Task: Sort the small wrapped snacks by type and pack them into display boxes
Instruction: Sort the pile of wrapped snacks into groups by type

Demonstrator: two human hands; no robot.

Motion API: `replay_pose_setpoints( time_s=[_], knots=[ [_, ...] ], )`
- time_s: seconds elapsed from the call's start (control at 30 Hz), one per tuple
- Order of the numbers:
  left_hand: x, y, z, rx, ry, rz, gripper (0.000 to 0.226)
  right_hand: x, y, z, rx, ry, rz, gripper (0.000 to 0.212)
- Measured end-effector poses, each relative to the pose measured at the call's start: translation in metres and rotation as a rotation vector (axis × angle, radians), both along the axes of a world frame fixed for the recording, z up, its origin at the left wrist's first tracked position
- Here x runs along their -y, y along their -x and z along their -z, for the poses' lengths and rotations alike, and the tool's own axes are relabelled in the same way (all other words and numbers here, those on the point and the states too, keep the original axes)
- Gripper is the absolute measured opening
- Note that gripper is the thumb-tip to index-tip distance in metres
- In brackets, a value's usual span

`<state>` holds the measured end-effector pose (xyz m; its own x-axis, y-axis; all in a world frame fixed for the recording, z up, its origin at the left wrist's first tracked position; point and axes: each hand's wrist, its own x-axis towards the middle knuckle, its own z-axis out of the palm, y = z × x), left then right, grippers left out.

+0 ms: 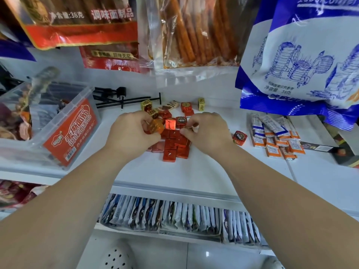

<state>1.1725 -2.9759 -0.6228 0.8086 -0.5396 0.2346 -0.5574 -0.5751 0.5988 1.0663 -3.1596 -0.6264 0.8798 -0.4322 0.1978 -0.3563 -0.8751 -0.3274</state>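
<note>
Several red foil-wrapped square snacks (172, 145) lie packed in a tight cluster on the white shelf (194, 171). My left hand (130, 133) curls round an orange-wrapped snack (155, 129) at the cluster's left edge. At the cluster's upper right, my right hand (206, 131) pinches a small wrapped piece. Gold-wrapped snacks (146, 104) and more red ones (186, 106) are scattered behind the hands. One red snack with a dark label (239, 137) lies alone to the right.
A clear plastic tub with a red label (64, 133) stands at the left. A pile of blue-and-orange flat packets (275, 138) lies at the right. Large snack bags (310, 55) hang overhead. A lower shelf holds a row of upright packets (174, 216).
</note>
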Motion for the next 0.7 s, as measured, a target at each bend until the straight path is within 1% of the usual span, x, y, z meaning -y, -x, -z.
replay_pose_setpoints(
  time_s=[0.07, 0.23, 0.3, 0.37, 0.43, 0.5, 0.6, 0.7],
  knots=[
    [0.001, 0.002, -0.001, 0.028, -0.012, 0.025, 0.029, 0.002, -0.008, -0.001, -0.083, -0.001, 0.074, 0.039],
    [0.013, 0.011, -0.006, 0.042, -0.011, 0.069, 0.025, 0.003, -0.017, -0.007, -0.103, -0.047, 0.147, 0.027],
    [0.020, 0.015, -0.007, 0.046, -0.008, 0.088, 0.025, 0.006, -0.008, -0.014, -0.065, -0.058, 0.157, 0.025],
    [0.029, 0.020, -0.008, 0.055, -0.004, 0.117, 0.022, 0.013, 0.011, -0.019, 0.013, -0.118, 0.164, 0.027],
    [0.042, 0.025, -0.008, 0.076, -0.005, 0.156, 0.019, 0.026, 0.036, -0.022, 0.093, -0.192, 0.168, 0.023],
    [0.058, 0.030, -0.007, 0.078, -0.024, 0.216, 0.018, 0.042, 0.064, -0.023, 0.157, -0.213, 0.170, 0.020],
    [0.085, 0.038, 0.000, 0.150, -0.135, 0.291, 0.024, 0.063, 0.096, -0.025, 0.171, -0.210, 0.191, 0.020],
    [0.109, 0.042, 0.008, 0.224, -0.264, 0.259, 0.031, 0.072, 0.116, -0.025, 0.104, -0.131, 0.192, 0.020]
  ],
)
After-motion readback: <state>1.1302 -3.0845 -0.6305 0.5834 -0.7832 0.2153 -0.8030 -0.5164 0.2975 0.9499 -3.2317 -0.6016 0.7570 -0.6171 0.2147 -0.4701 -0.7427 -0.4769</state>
